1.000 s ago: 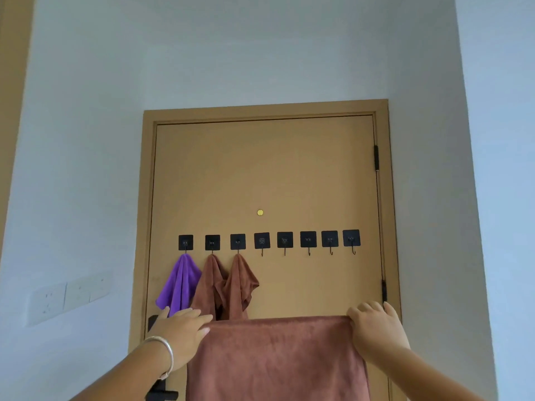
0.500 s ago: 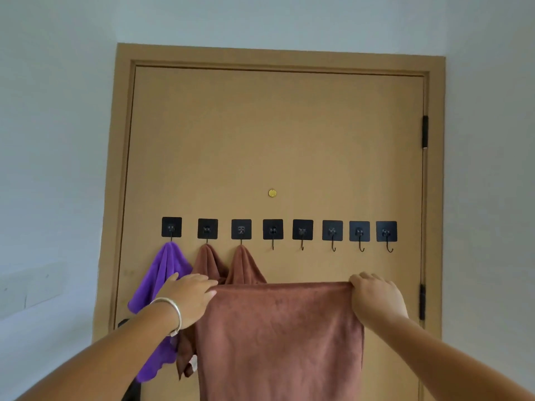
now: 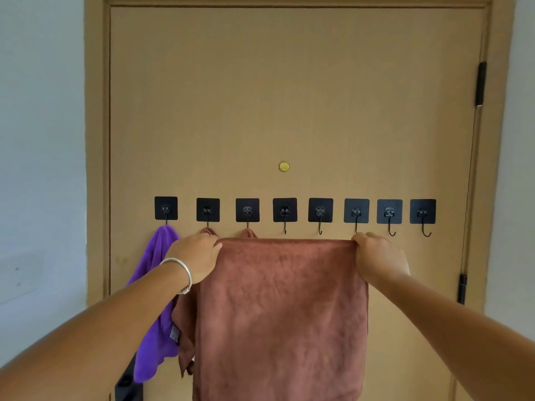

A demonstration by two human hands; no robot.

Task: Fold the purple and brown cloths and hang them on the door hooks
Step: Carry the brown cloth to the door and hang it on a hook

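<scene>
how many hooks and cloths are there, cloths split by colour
Door hooks: 8, the leftmost at
Purple cloths: 1, hanging on the first hook
Brown cloths: 3, two hanging and one held up by the left hand and right hand
Total: 12

Two bare forearms seen, entering from lower corners of head view. No sleeves visible on either arm up to frame edge. Left hand: plain silver bangle worn at wrist, smooth, thin, round in section, fitted loosely. Right hand: wrist bare, nothing worn. No rings made out on visible fingers. Fingernails mostly hidden; no polish made out. Rest of body out of view.
</scene>
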